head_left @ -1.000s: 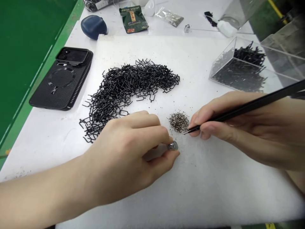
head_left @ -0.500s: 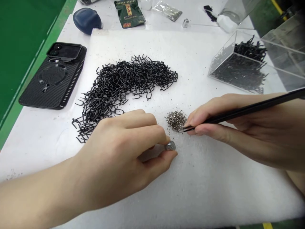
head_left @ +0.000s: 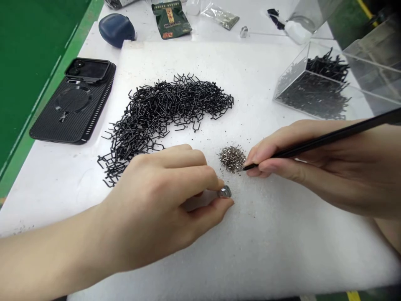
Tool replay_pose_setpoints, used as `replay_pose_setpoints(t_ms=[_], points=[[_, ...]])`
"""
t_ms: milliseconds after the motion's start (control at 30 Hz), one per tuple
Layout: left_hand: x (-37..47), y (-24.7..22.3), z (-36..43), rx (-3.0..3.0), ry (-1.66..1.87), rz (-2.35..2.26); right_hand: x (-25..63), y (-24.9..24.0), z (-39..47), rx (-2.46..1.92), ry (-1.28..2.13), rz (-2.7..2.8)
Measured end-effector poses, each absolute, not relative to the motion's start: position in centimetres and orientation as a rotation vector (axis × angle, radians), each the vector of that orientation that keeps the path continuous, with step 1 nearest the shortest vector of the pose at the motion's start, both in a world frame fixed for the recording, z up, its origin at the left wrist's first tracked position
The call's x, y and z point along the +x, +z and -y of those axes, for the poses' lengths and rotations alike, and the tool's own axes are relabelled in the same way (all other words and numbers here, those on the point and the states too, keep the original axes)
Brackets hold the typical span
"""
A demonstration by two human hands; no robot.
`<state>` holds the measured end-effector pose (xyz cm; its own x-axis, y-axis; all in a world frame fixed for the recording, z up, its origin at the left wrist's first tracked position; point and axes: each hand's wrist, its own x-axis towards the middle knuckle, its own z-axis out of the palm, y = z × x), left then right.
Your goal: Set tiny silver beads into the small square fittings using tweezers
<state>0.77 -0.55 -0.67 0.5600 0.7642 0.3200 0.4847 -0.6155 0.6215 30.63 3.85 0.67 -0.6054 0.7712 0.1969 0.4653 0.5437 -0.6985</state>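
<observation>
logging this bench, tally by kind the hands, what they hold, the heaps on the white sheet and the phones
Bare hands: 2 (left hand, right hand)
Slim black tweezers: 1
Small silvery metal part, held: 1
Heap of bent black thin pieces: 1
Heap of tiny shiny grains: 1
Black textured phone: 1
Total: 7

The right hand [head_left: 328, 171] is squeezing the black tweezers [head_left: 313, 144], whose tips [head_left: 247, 167], visibly parted half a second ago, are now closing together at the edge of the pile of metallic bits [head_left: 232, 158].
</observation>
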Motion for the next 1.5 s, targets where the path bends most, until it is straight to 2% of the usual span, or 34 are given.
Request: replay_pose_setpoints(t_ms=[233,967,1133,1500], points=[[0.9,-0.7,0.3,2.334,0.821,-0.982,30.7,0.9,-4.1,-0.982,0.95,2.252],[0.9,-0.4,0.2,2.351,0.826,-0.974,30.9,0.7,-3.8,-1.029,0.927,2.187],[0.9,0.5,0.4,2.345,0.705,-1.019,30.4,1.1,-3.2,-1.004,0.938,2.135],[0.9,0.4,0.5,2.31,0.671,-1.007,29.7,0.7,-2.9,-0.865,1.053,2.163]])
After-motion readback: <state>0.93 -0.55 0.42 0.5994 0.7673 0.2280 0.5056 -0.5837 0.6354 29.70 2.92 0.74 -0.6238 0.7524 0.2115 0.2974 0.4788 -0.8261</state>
